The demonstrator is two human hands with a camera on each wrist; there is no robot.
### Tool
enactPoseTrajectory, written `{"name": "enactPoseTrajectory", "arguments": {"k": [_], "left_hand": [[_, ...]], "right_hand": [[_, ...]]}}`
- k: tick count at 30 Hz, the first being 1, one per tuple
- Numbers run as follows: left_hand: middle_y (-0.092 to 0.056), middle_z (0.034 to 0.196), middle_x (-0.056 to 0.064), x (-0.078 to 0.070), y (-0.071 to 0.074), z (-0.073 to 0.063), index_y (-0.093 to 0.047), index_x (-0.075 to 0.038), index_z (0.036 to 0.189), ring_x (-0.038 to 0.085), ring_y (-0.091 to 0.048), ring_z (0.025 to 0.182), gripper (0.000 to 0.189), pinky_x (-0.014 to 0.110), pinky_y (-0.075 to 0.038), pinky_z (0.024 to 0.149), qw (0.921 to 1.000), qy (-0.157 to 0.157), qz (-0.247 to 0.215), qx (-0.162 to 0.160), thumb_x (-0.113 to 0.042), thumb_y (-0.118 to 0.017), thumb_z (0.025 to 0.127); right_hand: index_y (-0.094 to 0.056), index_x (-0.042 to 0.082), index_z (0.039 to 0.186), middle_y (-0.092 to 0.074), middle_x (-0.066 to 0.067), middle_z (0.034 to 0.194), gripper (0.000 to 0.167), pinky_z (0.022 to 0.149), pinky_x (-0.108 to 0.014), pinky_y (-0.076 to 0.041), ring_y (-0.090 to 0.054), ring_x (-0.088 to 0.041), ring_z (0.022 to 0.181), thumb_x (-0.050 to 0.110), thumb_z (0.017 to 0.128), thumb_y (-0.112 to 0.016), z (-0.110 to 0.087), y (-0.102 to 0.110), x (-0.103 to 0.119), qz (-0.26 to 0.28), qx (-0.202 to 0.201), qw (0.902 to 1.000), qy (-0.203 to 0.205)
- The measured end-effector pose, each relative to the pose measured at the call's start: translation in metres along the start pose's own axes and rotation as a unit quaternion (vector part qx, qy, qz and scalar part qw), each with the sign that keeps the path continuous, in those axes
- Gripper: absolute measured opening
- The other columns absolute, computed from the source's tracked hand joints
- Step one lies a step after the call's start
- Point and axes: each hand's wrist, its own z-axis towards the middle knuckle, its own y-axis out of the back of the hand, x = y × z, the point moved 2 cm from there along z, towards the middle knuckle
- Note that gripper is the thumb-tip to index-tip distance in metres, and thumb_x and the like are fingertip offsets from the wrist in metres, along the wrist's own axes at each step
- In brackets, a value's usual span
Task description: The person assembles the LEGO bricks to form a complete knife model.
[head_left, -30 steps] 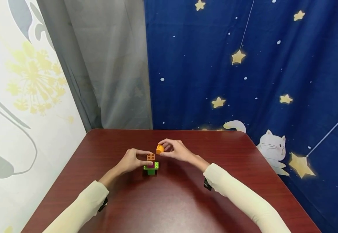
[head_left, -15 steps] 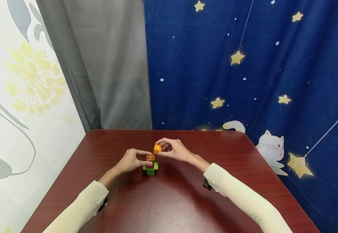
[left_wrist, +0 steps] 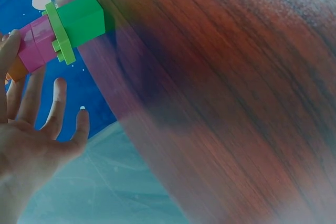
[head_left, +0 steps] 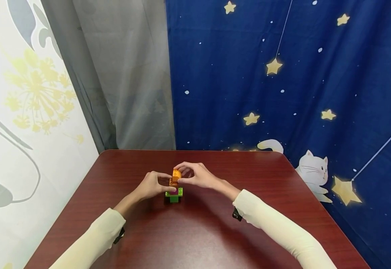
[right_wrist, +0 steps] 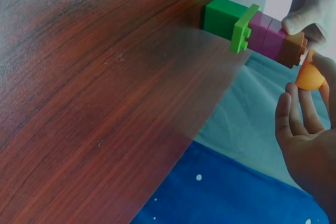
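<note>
A small tower of toy building bricks stands on the table. Its base is a green brick (right_wrist: pixel 224 18), topped by a flat lime plate (right_wrist: pixel 243 29) that juts out sideways. Above that come purple bricks (right_wrist: pixel 265 34) and a brown-orange brick (right_wrist: pixel 292 50) with studs. My left hand (head_left: pixel 153 185) pinches the tower's upper part between thumb and fingers. With thumb and fingertips, my right hand (head_left: pixel 199 175) holds a rounded orange brick (right_wrist: pixel 310 75). This brick is right at the brown-orange brick's studs, tilted against them in the right wrist view.
The dark red wooden table (head_left: pixel 195 231) extends around the tower. Behind its far edge hang a grey curtain (head_left: pixel 131 74) and a blue curtain (head_left: pixel 222 74) with stars. A white patterned panel (head_left: pixel 47 149) stands on the left.
My right hand has moved left and slightly down, bringing the rounded orange brick from beside the tower to over its top. The left hand stays on the tower.
</note>
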Motion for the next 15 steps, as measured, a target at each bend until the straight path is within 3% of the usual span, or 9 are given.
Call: {"name": "enactPoseTrajectory", "arguments": {"k": [15], "left_hand": [[-0.078, 0.104, -0.001, -0.0007, 0.0017, 0.0005, -0.080, -0.010, 0.114, 0.011, -0.070, 0.092, 0.049, 0.033, -0.059, 0.082, 0.9999, -0.003, 0.013, 0.004, -0.038, -0.094, 0.077]], "right_hand": [[-0.067, 0.019, 0.132, -0.076, 0.002, 0.109, 0.043, 0.080, -0.028, -0.058, -0.071, -0.008, 0.093, 0.017, 0.092, -0.082, 0.0033, -0.0093, 0.0033, 0.011, 0.018, 0.9997, -0.012]]}}
